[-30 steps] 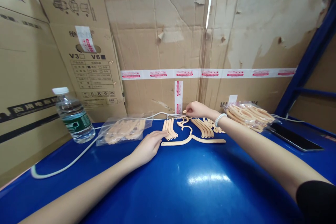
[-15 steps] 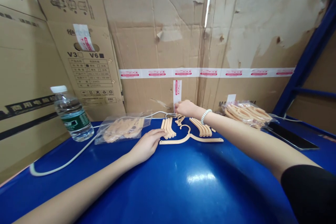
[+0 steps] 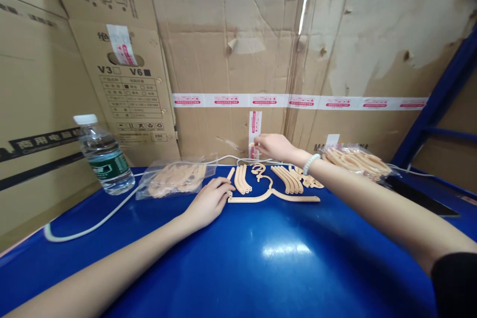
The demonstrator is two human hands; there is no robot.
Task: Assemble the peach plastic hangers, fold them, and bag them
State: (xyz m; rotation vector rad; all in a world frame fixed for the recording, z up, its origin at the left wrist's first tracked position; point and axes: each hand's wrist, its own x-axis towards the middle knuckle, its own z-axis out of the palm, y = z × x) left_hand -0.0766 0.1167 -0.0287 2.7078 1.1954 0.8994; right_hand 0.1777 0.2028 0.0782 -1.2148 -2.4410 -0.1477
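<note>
My left hand (image 3: 211,202) rests low on the blue table, its fingers closed on a beige hanger arm (image 3: 231,174) that pokes out above them. Several similar curved arms (image 3: 243,180) lie in a row just right of it. My right hand (image 3: 278,147), with a beaded bracelet on the wrist, is raised above the hook pieces (image 3: 258,169), fingertips pinched; a tiny beige bit shows at them, too small to name. Between the hands lies a hanger laid out in parts, with a left arm (image 3: 248,200), a right arm (image 3: 298,199) and a hook (image 3: 269,182).
More curved arms (image 3: 288,179) and loose beige pieces (image 3: 309,179) lie right of the hook. A bag of beige parts (image 3: 175,179), a water bottle (image 3: 104,159) and a white cable (image 3: 93,231) are at left. Another bag (image 3: 357,161) and a dark phone (image 3: 425,198) lie right. Cardboard (image 3: 231,64) stands behind.
My right hand has lifted off the hook pieces and moved slightly right. The leftmost hanger arm now lies apart from its row, in my left hand. The view has shifted slightly.
</note>
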